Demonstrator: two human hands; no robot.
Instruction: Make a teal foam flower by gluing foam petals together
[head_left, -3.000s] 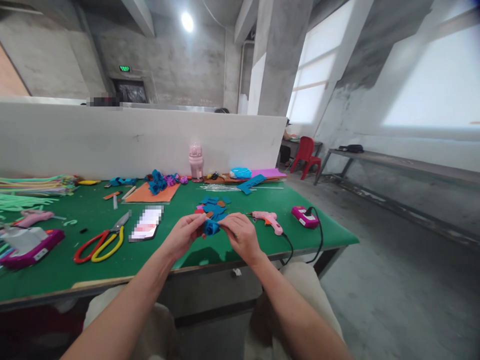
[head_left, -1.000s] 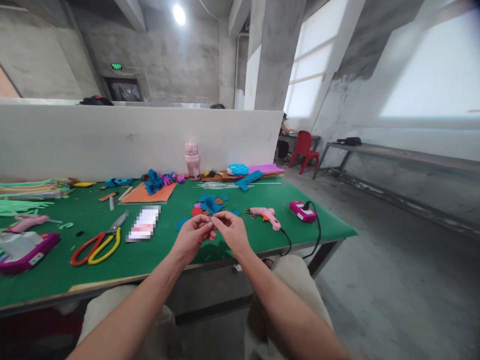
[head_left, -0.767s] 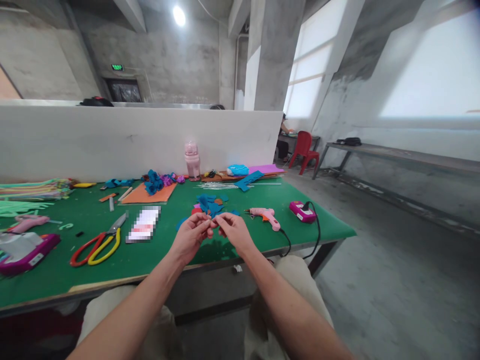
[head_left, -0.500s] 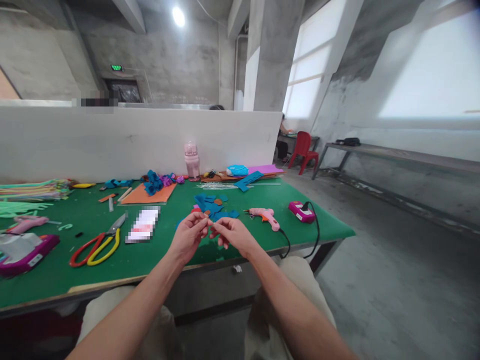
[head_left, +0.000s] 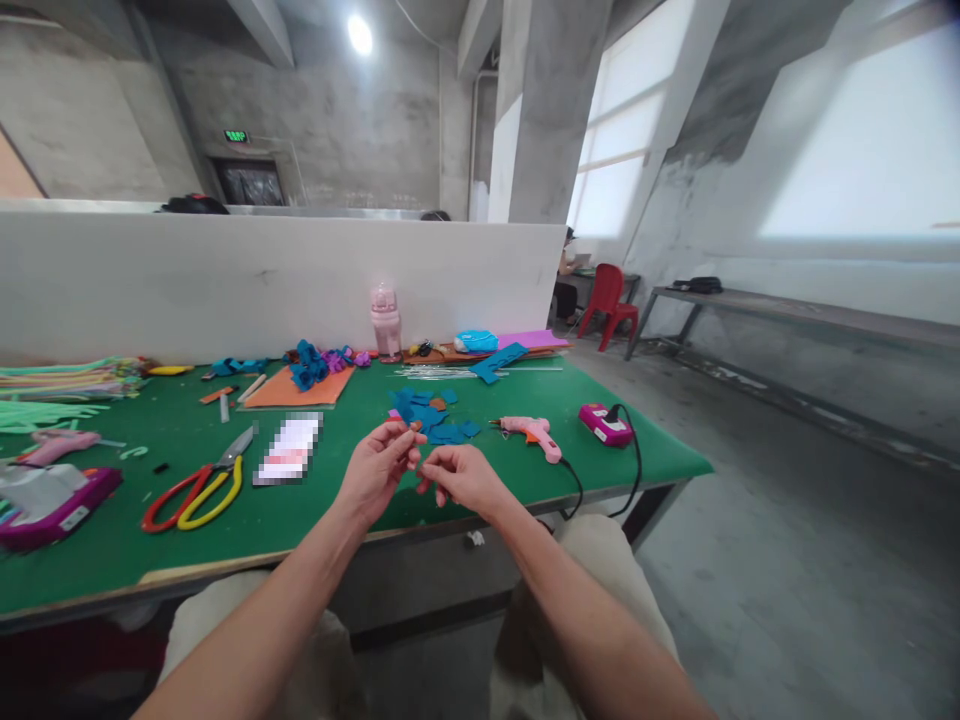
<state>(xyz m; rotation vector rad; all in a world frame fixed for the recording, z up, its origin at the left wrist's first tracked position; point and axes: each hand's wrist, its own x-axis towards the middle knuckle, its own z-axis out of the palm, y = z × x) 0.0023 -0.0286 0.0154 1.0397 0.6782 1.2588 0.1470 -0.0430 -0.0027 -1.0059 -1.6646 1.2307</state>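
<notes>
While blue pieces look unused beyond my narrow left grip and right grip, I can't tell what's held or done.

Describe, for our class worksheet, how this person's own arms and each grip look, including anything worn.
The bare left forearm and bare right forearm taper toward the wrist, with no sleeve in view. The ungloved left grip and ungloved right grip are human hands with no ring or watch visible. No cables or clear markings show.
</notes>
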